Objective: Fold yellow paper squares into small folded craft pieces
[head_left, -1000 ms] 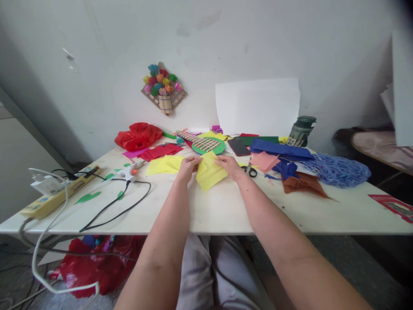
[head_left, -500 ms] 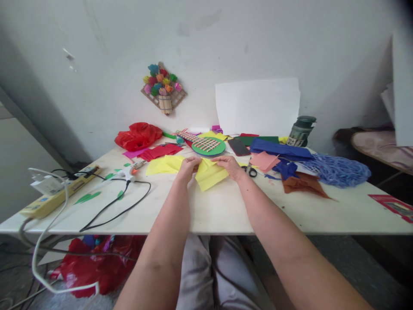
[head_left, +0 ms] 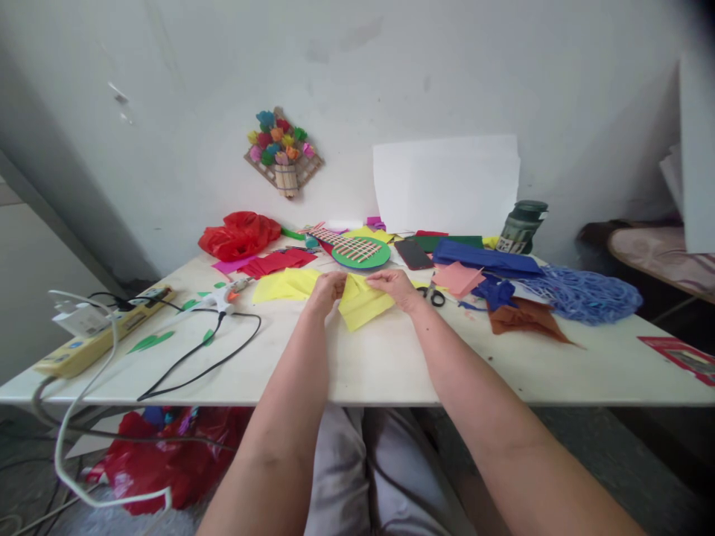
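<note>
Yellow tissue-paper sheet (head_left: 362, 307) lies on the white tabletop (head_left: 391, 357), pinched at its far edge by the left hand (head_left: 325, 290) and right hand (head_left: 398, 286); black-handled scissors (head_left: 433, 295) apparently lie just beside the right hand.

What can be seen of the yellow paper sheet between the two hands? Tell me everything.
The yellow paper sheet is thin, plain and bright, lying on the white table with creased, partly folded layers and one corner pointing toward the person. The left hand pinches its upper left edge, and the right hand presses its upper right edge. More yellow paper lies just to its left.
</note>
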{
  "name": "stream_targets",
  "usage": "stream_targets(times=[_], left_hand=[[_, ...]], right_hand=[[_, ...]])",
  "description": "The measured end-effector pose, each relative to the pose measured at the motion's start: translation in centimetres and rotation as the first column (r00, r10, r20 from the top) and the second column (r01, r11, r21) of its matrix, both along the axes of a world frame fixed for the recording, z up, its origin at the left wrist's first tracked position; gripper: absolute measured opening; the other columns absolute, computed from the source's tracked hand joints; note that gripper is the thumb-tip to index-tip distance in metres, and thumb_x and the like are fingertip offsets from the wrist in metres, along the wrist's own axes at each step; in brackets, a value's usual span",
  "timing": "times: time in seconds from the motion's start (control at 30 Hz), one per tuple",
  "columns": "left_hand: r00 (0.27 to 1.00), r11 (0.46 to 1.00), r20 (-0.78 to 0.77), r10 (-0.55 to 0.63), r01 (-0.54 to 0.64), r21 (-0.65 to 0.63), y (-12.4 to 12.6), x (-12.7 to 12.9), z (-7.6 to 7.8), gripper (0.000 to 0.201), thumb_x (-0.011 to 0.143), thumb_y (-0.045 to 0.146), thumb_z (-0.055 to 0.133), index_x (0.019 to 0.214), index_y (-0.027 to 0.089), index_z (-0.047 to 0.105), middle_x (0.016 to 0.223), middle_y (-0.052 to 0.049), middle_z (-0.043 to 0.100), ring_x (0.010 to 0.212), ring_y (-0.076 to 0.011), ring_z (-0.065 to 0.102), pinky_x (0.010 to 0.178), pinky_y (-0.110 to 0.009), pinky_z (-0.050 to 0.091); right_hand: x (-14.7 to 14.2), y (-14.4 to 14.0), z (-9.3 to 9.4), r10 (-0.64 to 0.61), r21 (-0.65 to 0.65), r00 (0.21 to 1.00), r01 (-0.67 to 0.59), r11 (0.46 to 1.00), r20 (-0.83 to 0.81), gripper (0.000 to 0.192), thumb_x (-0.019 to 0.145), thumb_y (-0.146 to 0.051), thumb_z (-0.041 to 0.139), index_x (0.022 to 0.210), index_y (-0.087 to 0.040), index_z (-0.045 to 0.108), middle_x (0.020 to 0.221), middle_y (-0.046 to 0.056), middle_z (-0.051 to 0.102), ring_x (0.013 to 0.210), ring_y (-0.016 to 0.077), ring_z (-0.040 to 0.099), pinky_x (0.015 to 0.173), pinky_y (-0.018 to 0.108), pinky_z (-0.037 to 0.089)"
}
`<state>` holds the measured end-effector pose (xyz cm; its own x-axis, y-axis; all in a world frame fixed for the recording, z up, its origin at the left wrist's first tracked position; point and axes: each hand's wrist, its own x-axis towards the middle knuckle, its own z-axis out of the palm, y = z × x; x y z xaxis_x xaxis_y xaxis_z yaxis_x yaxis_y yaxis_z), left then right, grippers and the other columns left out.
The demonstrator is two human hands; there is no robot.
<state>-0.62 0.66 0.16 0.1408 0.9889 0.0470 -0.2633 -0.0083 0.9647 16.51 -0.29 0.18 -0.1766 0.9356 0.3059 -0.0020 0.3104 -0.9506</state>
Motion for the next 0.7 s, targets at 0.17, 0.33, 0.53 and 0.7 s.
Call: stream_targets(times=[0.17, 0.33, 0.53, 0.7], left_hand=[[0.999, 0.999, -0.044, -0.025, 0.026, 0.035, -0.25, 0.01, 0.02, 0.027, 0.057, 0.039, 0.061, 0.064, 0.013, 0.055, 0.053, -0.002, 0.055, 0.047, -0.0109, 0.052, 0.048, -0.022, 0.039], [0.991, 0.998, -0.132, 0.008, 0.0, 0.06, -0.09, -0.06, -0.46, 0.03, 0.053, 0.039, 0.066, 0.06, 0.014, 0.053, 0.05, 0.001, 0.052, 0.044, -0.0082, 0.048, 0.044, -0.019, 0.034], [0.992, 0.996, -0.129, -0.004, 0.015, 0.085, 0.14, -0.14, -0.69, 0.03, 0.055, 0.04, 0.065, 0.062, 0.013, 0.054, 0.053, 0.0, 0.054, 0.046, -0.0087, 0.05, 0.045, -0.02, 0.035], [0.989, 0.986, -0.145, -0.043, 0.065, 0.152, 0.03, -0.12, -0.54, 0.032, 0.057, 0.042, 0.064, 0.062, 0.013, 0.053, 0.053, 0.001, 0.051, 0.045, -0.0063, 0.045, 0.044, -0.018, 0.032]], right_hand=[[0.06, 0.2, -0.25, -0.007, 0.01, 1.0, 0.007, 1.0, 0.018, 0.028, 0.054, -0.034, 0.067, 0.075, -0.015, 0.068, 0.064, 0.002, 0.063, 0.059, 0.0121, 0.055, 0.06, 0.026, 0.042], [0.0, 0.47, -0.52, 0.021, -0.004, 0.999, -0.021, 1.0, 0.024, 0.03, 0.053, -0.033, 0.068, 0.076, -0.013, 0.067, 0.066, 0.003, 0.063, 0.058, 0.0125, 0.056, 0.059, 0.026, 0.043], [0.01, 0.53, -0.55, 0.053, -0.061, 0.998, -0.055, 0.997, -0.023, 0.037, 0.055, -0.032, 0.067, 0.087, -0.014, 0.064, 0.068, 0.003, 0.064, 0.058, 0.0132, 0.057, 0.058, 0.027, 0.044], [0.19, 0.18, -0.16, 0.045, -0.076, 0.998, -0.048, 0.996, -0.048, 0.028, 0.059, -0.035, 0.065, 0.078, -0.013, 0.065, 0.068, 0.003, 0.064, 0.059, 0.0127, 0.056, 0.058, 0.026, 0.044]])
